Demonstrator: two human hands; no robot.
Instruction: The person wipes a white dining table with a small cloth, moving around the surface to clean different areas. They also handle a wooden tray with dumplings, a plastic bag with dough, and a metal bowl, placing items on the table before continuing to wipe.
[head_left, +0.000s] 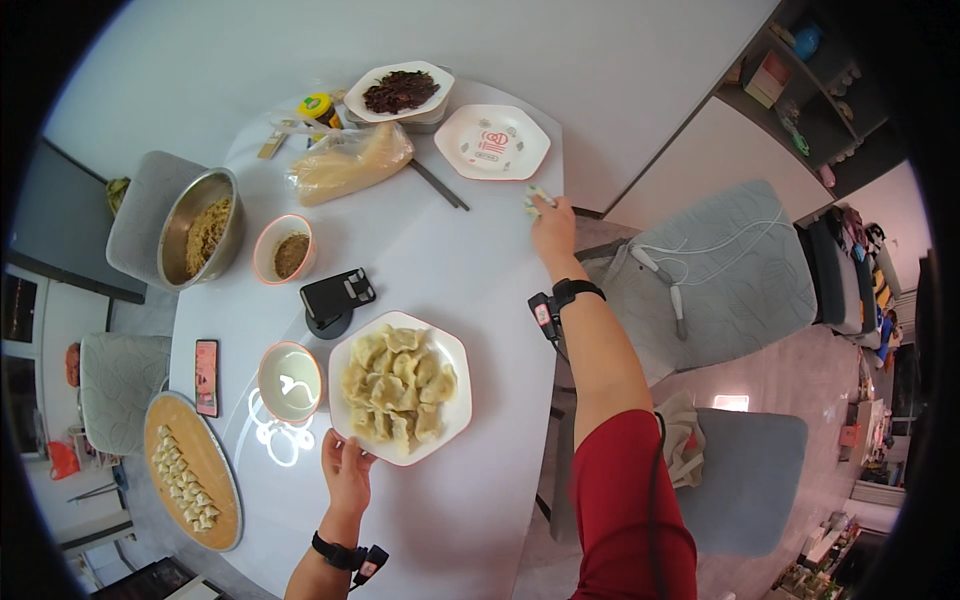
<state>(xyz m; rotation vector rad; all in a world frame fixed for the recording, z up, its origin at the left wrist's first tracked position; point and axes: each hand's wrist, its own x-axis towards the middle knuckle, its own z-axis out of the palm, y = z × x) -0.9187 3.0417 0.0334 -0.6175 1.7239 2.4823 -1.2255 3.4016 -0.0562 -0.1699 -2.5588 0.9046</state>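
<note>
At the lower rim of a white octagonal plate is my left hand, its thumb and fingers gripping the edge. Cooked dumplings are heaped on that plate. My right hand reaches out to the table's right edge and holds a small patterned cloth or tissue, partly covered by the fingers. Just beyond it lies a white plate with a printed design and no food on it. A white bowl with a red rim stands left of the dumplings.
Around the white table are a phone stand, a phone, a seasoning bowl, a steel bowl of filling, chopsticks, bagged dough-like food, a plate of dark food and a board with raw dumplings. Chairs flank it.
</note>
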